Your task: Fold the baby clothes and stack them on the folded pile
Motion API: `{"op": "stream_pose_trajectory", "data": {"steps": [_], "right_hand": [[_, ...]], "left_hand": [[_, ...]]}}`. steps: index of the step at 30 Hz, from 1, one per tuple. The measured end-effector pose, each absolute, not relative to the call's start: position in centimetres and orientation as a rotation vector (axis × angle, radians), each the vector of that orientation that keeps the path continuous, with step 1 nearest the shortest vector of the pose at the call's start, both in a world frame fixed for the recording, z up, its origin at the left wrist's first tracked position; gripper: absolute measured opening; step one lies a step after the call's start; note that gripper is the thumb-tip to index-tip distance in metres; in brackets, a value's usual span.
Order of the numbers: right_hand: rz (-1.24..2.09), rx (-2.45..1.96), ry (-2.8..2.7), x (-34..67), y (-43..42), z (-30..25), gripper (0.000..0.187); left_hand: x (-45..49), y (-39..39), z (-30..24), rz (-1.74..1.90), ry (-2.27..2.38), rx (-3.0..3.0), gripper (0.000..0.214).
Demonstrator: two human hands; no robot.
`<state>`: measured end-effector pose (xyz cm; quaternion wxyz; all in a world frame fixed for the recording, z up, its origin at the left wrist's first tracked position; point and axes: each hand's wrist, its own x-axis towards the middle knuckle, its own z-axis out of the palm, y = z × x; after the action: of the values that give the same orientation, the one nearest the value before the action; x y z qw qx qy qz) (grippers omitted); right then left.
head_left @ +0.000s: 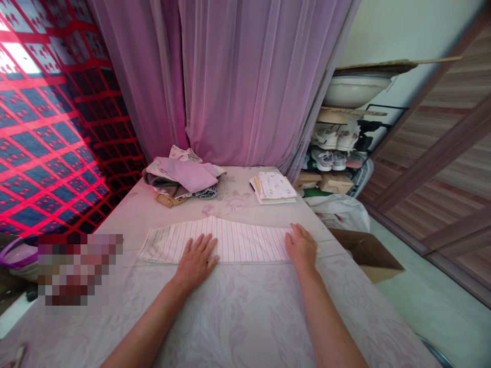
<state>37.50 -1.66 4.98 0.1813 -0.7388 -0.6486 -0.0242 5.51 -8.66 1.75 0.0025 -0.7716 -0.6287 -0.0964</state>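
Observation:
A pink-and-white striped garment (241,243), which looks like trousers folded lengthwise, lies flat across the bed-like surface in front of me. My left hand (197,258) rests palm down on its left half, fingers stretched out and a little spread. At the garment's right end is my right hand (302,248), its fingers bent together on the cloth; the fingertips are partly hidden. Beyond the garment, to the right, sits a neat stack of folded clothes (274,186). To the left is a loose heap of clothes (184,176) on a woven basket (169,200).
Purple curtains (245,82) hang behind the patterned cover (238,312). A red-and-dark checked cloth (49,138) hangs at left, above a blurred-out patch. Right of the edge stand an open cardboard box (368,255), a white bag (341,212) and a rack with shoes (328,158).

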Motion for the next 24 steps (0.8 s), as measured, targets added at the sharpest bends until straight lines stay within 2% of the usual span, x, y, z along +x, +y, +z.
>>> {"op": "stream_pose_trajectory", "data": {"steps": [3,6,12,18,24], "right_hand": [[-0.04,-2.366,-1.567,41.9,-2.3,4.3,0.05],[0.05,-2.487,-1.529,43.5,-2.4,4.2,0.054],[0.425,-2.576,-1.507,44.8,-0.7,5.8,0.046],[0.59,-2.296,-1.421,46.0,0.1,5.5,0.031],[0.514,-1.867,-1.275,40.5,-0.4,7.3,0.056]], "left_hand": [[5.5,-8.6,1.8,-0.349,-1.993,-2.416,0.052],[5.6,-8.6,1.9,-0.381,-2.003,-2.404,0.052],[5.6,-8.7,1.9,-0.361,-1.993,-2.399,0.052],[5.8,-8.7,2.3,-0.302,-2.014,-2.404,0.053],[5.9,-8.8,2.4,-0.38,-2.022,-2.411,0.052]]}}
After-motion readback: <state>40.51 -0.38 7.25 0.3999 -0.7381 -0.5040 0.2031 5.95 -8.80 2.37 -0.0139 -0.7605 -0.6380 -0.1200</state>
